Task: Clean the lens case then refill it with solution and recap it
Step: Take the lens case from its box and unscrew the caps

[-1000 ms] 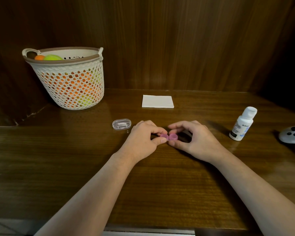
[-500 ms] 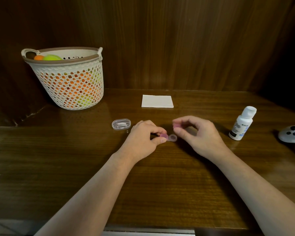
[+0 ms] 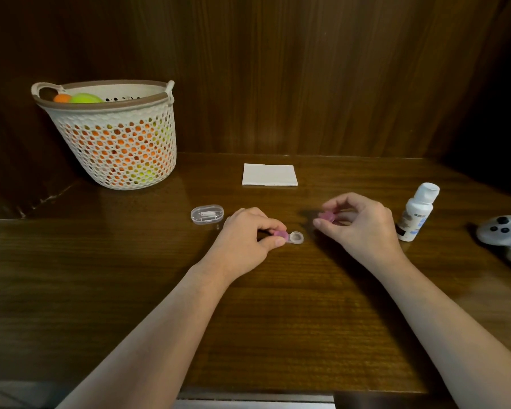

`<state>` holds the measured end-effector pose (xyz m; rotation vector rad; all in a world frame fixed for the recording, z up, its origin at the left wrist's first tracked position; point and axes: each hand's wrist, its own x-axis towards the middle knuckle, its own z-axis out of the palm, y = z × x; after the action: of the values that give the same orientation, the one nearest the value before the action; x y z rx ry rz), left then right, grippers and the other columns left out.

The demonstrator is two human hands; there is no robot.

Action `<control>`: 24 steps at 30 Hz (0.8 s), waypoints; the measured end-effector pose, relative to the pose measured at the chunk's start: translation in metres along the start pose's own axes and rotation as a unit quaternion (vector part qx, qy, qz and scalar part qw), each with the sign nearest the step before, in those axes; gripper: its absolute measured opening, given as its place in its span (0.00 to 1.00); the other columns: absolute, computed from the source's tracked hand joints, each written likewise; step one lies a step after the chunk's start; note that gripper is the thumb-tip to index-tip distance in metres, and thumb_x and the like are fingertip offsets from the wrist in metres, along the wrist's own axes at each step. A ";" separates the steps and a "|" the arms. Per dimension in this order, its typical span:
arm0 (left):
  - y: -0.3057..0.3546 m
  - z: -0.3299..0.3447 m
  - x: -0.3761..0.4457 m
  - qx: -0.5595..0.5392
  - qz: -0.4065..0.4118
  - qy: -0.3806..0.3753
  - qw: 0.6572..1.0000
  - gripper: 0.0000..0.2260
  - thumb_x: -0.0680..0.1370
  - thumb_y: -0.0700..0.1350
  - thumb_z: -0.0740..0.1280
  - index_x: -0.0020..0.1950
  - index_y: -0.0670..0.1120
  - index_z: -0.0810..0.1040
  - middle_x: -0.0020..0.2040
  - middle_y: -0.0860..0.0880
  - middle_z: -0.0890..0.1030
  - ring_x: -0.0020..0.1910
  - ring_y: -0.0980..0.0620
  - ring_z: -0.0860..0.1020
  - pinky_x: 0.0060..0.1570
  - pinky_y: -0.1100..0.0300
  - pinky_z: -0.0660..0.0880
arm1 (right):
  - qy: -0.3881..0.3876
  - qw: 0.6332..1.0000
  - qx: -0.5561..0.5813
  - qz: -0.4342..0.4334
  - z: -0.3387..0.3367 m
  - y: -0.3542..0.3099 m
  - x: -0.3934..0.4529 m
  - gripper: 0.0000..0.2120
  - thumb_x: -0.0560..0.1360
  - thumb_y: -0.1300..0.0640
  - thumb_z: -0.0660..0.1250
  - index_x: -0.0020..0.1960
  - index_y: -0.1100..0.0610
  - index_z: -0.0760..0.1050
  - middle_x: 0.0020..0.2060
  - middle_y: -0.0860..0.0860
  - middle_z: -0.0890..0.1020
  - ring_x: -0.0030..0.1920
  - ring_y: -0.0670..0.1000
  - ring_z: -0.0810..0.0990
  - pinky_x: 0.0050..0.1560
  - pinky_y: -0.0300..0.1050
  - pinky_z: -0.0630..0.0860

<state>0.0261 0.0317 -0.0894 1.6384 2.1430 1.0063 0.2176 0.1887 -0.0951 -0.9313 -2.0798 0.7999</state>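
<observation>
lens case half uncapped, pink cap lifted

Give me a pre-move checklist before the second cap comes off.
1. Lens case steadied by left hand: ok.
2. Right well uncapped: ok.
3. Removed pink cap secure in right hand grip: ok, but not set down yet.
4. Left cap still on: ok.
5. Solution bottle upright, capped, near right hand: ok.
6. Open well empty: cannot tell.
</observation>
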 end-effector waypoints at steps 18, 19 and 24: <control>0.004 -0.002 -0.002 0.002 -0.001 -0.003 1.000 0.12 0.81 0.48 0.74 0.63 0.59 0.85 0.53 0.61 0.79 0.60 0.57 0.74 0.69 0.44 0.72 | -0.088 0.987 -0.120 -0.056 -0.011 -0.006 -0.003 0.08 0.63 0.32 0.72 0.39 0.33 0.82 0.43 0.37 0.81 0.47 0.41 0.79 0.42 0.37 0.73; 0.004 -0.002 -0.002 0.001 -0.001 -0.004 1.000 0.12 0.81 0.48 0.73 0.63 0.59 0.85 0.53 0.61 0.79 0.60 0.57 0.74 0.69 0.43 0.72 | -0.083 0.990 -0.106 -0.045 -0.010 -0.004 -0.002 0.11 0.62 0.31 0.72 0.39 0.35 0.82 0.41 0.37 0.83 0.47 0.41 0.80 0.41 0.37 0.73; 0.006 -0.003 -0.002 0.005 -0.004 -0.006 1.000 0.12 0.81 0.48 0.73 0.63 0.59 0.84 0.54 0.60 0.80 0.61 0.56 0.74 0.70 0.43 0.72 | -0.059 0.993 -0.103 -0.015 -0.006 0.004 0.001 0.15 0.64 0.29 0.70 0.38 0.39 0.82 0.37 0.37 0.83 0.44 0.39 0.80 0.39 0.36 0.69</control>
<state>0.0292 0.0296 -0.0840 1.6345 2.1483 0.9842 0.2236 0.1931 -0.0949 -0.9801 -2.3079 0.6472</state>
